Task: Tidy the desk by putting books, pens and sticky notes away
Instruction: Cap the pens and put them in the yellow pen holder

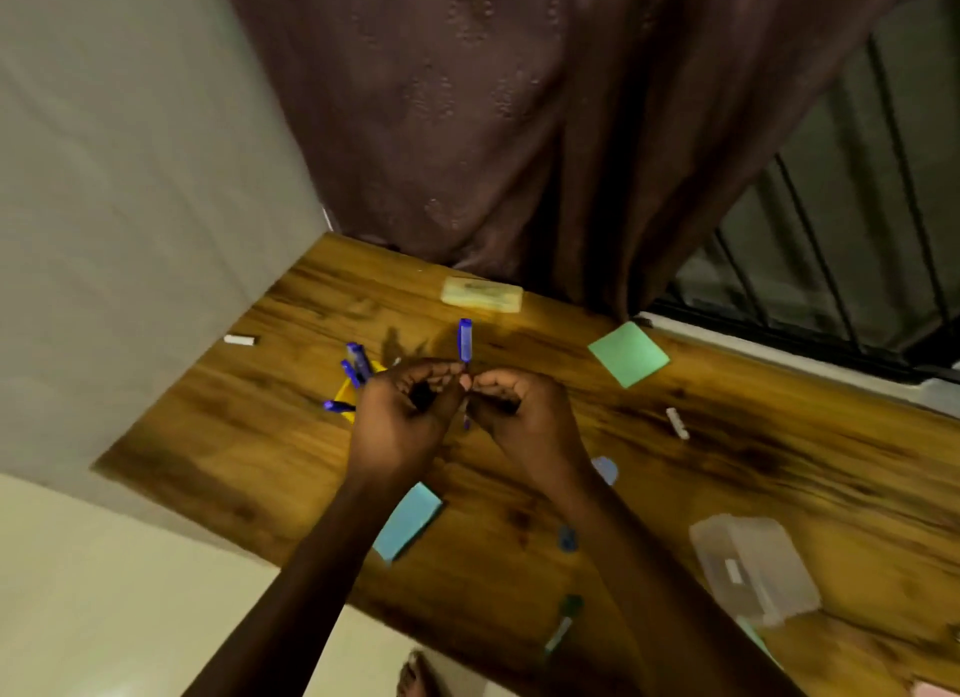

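Observation:
Both hands meet above the wooden desk [779, 478]. My left hand [400, 416] and my right hand [524, 416] both pinch a blue pen [464, 340] that stands upright between their fingertips, cap end up. Just left of my left hand, a yellow cup [347, 392] holds several blue pens [357, 364]. A green sticky note pad [628, 353] lies to the right, a light blue pad [408, 522] under my left forearm. A green-capped pen [563, 623] lies near the front edge.
A yellowish flat case [482, 294] lies at the desk's back by the brown curtain [493, 125]. A clear plastic box [753, 566] sits front right. Small white pieces [240, 340] [678, 422] and a blue cap [567, 538] lie about. A wall bounds the left side.

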The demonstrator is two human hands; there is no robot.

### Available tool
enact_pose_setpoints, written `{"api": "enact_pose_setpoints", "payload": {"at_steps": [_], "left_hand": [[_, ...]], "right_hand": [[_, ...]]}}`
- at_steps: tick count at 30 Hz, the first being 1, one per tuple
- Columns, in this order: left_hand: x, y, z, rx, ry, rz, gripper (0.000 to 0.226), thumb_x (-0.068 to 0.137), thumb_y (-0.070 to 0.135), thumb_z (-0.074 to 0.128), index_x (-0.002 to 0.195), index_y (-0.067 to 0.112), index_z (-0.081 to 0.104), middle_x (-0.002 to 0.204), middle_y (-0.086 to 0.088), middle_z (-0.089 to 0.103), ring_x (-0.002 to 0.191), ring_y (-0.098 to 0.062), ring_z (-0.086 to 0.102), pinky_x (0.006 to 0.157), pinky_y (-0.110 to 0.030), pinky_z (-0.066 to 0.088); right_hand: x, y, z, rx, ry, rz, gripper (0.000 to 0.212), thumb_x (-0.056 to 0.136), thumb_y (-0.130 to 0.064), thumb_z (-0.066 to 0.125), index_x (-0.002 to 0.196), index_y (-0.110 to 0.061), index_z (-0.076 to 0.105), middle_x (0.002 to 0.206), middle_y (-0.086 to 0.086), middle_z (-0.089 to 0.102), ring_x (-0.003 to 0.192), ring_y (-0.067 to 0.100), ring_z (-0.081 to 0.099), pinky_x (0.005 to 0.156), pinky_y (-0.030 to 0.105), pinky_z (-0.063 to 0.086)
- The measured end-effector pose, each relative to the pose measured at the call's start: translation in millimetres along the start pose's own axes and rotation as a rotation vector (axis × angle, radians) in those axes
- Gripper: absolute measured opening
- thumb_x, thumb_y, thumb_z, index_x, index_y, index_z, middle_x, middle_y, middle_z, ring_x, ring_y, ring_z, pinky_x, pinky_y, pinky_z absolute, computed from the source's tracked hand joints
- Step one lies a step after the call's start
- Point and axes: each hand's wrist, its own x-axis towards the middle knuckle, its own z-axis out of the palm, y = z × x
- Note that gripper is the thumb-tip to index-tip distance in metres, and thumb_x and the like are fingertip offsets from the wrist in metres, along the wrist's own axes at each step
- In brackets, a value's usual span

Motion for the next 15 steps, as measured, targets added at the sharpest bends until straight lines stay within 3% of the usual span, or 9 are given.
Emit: {"api": "enact_pose_setpoints", "payload": {"at_steps": [4,6,9,15], "left_hand": [[8.1,-10.9,-50.1,0.021,0.028,0.001,0.015,0.089,0.018,0.075,0.102,0.022,0.08,0.095,0.011,0.079,0.09,-0.008,0.076,0.08,-0.032,0.061],[9.6,-17.7,-70.3,-0.017,0.051,-0.034,0.015,0.088,0.016,0.074,0.1,0.023,0.079,0.093,0.009,0.079,0.086,-0.011,0.076,0.076,-0.033,0.062],[11.8,-31.2,-94.2,-0.017,0.105,-0.049,0.018,0.088,0.006,0.072,0.096,0.021,0.077,0.09,0.009,0.079,0.083,-0.008,0.076,0.071,-0.025,0.062],[10.5,-58.7,-123.9,0.035,0.146,-0.065,0.021,0.089,0.004,0.072,0.1,0.022,0.075,0.095,0.014,0.076,0.09,-0.003,0.073,0.074,-0.014,0.056]], "right_hand": [[23.0,-6.5,48.9,-0.001,0.033,-0.012,0.019,0.085,-0.025,0.078,0.103,-0.027,0.079,0.083,-0.028,0.073,0.089,-0.007,0.072,0.079,0.013,0.055],[33.6,-7.9,70.4,-0.016,0.052,-0.01,0.021,0.084,-0.028,0.079,0.103,-0.02,0.079,0.087,-0.02,0.076,0.088,-0.005,0.072,0.078,0.015,0.056],[44.1,-4.7,94.4,-0.08,0.071,0.007,0.023,0.086,-0.027,0.08,0.107,-0.017,0.077,0.097,-0.008,0.078,0.091,0.0,0.072,0.08,0.023,0.06],[52.3,10.8,115.6,-0.23,0.081,0.038,0.023,0.087,-0.019,0.08,0.109,-0.016,0.077,0.102,-0.007,0.078,0.093,0.001,0.072,0.078,0.018,0.059]]}}
